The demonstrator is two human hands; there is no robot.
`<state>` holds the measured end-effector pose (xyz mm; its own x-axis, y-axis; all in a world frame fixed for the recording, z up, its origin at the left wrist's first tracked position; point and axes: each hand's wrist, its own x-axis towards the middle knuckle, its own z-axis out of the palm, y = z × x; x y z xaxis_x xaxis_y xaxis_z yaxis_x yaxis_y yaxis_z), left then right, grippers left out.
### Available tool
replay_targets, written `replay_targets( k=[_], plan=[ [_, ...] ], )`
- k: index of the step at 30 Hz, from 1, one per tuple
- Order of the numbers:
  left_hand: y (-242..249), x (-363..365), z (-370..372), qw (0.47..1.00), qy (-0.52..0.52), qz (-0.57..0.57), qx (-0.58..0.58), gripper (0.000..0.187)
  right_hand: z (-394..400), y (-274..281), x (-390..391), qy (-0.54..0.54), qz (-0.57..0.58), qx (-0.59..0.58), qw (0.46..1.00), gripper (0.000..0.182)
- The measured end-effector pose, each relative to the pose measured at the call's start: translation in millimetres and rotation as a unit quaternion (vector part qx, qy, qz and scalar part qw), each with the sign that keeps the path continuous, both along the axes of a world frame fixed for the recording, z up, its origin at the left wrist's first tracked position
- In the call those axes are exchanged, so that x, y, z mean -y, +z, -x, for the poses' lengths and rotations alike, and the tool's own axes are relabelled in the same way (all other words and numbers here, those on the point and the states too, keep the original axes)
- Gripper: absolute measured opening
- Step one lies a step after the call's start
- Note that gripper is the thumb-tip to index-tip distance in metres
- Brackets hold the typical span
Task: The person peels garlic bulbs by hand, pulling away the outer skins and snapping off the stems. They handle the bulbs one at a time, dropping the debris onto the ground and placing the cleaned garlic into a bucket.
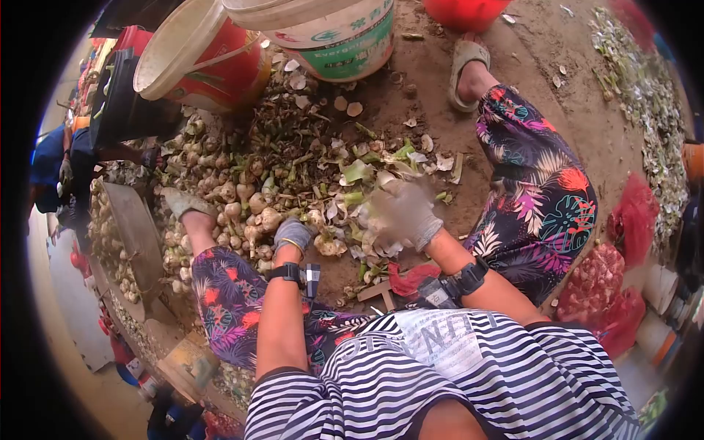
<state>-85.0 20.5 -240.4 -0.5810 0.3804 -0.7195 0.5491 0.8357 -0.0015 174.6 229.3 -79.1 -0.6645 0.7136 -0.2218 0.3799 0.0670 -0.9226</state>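
Observation:
My left hand [295, 235], in a grey knit glove, is low over the near edge of a heap of garlic bulbs [232, 211]. Its fingers look curled, and what they hold, if anything, is hidden. One pale garlic bulb [270, 218] lies right beside it, with a cluster of garlic [330, 245] on its other side. My right hand [411, 214] is gloved too and smeared by motion above loose husks and cut stalks [357, 171]. Whether it holds anything does not show.
Beyond the heap stand a red bucket [227, 70] and a white-and-green bucket [352, 51]. A red basin [463, 9] is at the top. Red mesh bags [598, 282] lie at right, near scattered peelings [645, 125]. Another person [73, 165] is at left.

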Motion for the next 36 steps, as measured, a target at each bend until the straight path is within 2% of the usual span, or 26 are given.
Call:
replay_targets(
  k=[1, 2, 3, 4, 5, 7, 9, 11, 12, 13, 14, 15, 16, 17, 19, 21, 25, 28, 29, 30, 31, 32, 33, 34, 35, 36],
  plan=[
    [-94, 64, 18, 0.985, 0.118, -0.116, 0.043, 0.066, 0, 0, 2, 0.009, 0.065, 0.074, 0.995, 0.026],
    [-41, 30, -16, 0.988, 0.128, -0.083, -0.011, 0.063, -1, -12, 4, 0.098, -0.046, 0.079, 0.991, 0.027],
    [25, -12, -55, 0.987, 0.141, -0.049, -0.063, 0.06, 1, -18, 8, 0.103, -0.046, 0.078, 0.991, 0.027],
    [-26, 11, -45, 0.971, 0.105, -0.209, -0.057, 0.057, 3, -21, 12, 0.098, -0.085, 0.055, 0.99, 0.027],
    [28, -31, -68, 0.983, 0.072, -0.115, -0.127, 0.052, 5, -24, 15, 0.09, -0.125, 0.031, 0.988, 0.028],
    [7, -37, -63, 0.918, 0.248, -0.309, 0.004, 0.043, 8, -26, 17, 0.115, -0.113, 0.041, 0.986, 0.032],
    [56, -69, -60, 0.765, 0.544, -0.274, 0.209, 0.046, 12, -21, 20, 0.219, -0.079, 0.221, 0.947, 0.037],
    [130, -78, -73, 0.721, 0.474, -0.378, 0.336, 0.049, 17, -32, 30, 0.211, -0.123, 0.2, 0.949, 0.04],
    [144, -75, -73, 0.718, 0.474, -0.385, 0.333, 0.049, 19, -27, 32, 0.173, -0.187, 0.119, 0.96, 0.035],
    [153, -71, -72, 0.79, 0.362, -0.378, 0.321, 0.05, 21, -20, 35, 0.133, -0.248, 0.036, 0.959, 0.031],
    [162, -66, -74, 0.847, 0.245, -0.363, 0.301, 0.05, 25, 26, 33, 0.124, -0.186, 0.045, 0.974, 0.022],
    [170, -61, -81, 0.845, 0.248, -0.367, 0.298, 0.05, 27, 31, 39, 0.128, -0.19, 0.042, 0.972, 0.022],
    [179, -58, -91, 0.876, 0.086, -0.434, 0.19, 0.048, 29, 35, 43, 0.14, -0.154, 0.046, 0.977, 0.02],
    [189, -56, -101, 0.871, -0.079, -0.48, 0.073, 0.047, 29, 38, 45, 0.151, -0.118, 0.051, 0.98, 0.019],
    [212, -53, -115, 0.885, -0.095, -0.456, 0.006, 0.043, 27, 26, 48, 0.181, -0.152, 0.039, 0.971, 0.021],
    [233, -47, -127, 0.848, -0.123, -0.505, -0.103, 0.042, 25, 15, 53, 0.168, -0.176, -0.04, 0.969, 0.024],
    [233, -42, -139, 0.849, -0.128, -0.504, -0.087, 0.042, 9, 0, 54, 0.174, -0.22, -0.081, 0.956, 0.027],
    [225, -39, -145, 0.861, -0.164, -0.471, -0.102, 0.042, -6, 10, 37, 0.396, -0.168, 0.055, 0.901, 0.037],
    [224, -40, -143, 0.86, -0.166, -0.471, -0.103, 0.042, -11, 5, 40, 0.394, -0.169, 0.054, 0.902, 0.037],
    [224, -41, -137, 0.865, 0.024, -0.5, -0.024, 0.042, -17, -8, 50, 0.402, -0.147, 0.055, 0.902, 0.04],
    [225, -44, -135, 0.834, 0.212, -0.507, 0.058, 0.042, -22, -23, 60, 0.408, -0.125, 0.057, 0.903, 0.043],
    [229, -49, -137, 0.834, 0.208, -0.508, 0.06, 0.042, -22, -25, 63, 0.36, -0.213, 0.017, 0.908, 0.048],
    [234, -51, -140, 0.844, 0.095, -0.527, -0.008, 0.042, -24, -27, 58, 0.36, -0.216, 0.018, 0.907, 0.048],
    [241, -51, -145, 0.841, -0.019, -0.535, -0.077, 0.042, -23, 16, 48, 0.271, -0.062, -0.029, 0.96, 0.044],
    [244, -50, -151, 0.823, -0.134, -0.532, -0.144, 0.042, -23, 40, 43, 0.17, 0.095, -0.076, 0.978, 0.04],
    [244, -53, -165, 0.819, -0.152, -0.533, -0.151, 0.04, -24, 41, 40, 0.187, -0.028, -0.135, 0.973, 0.028]
  ],
)
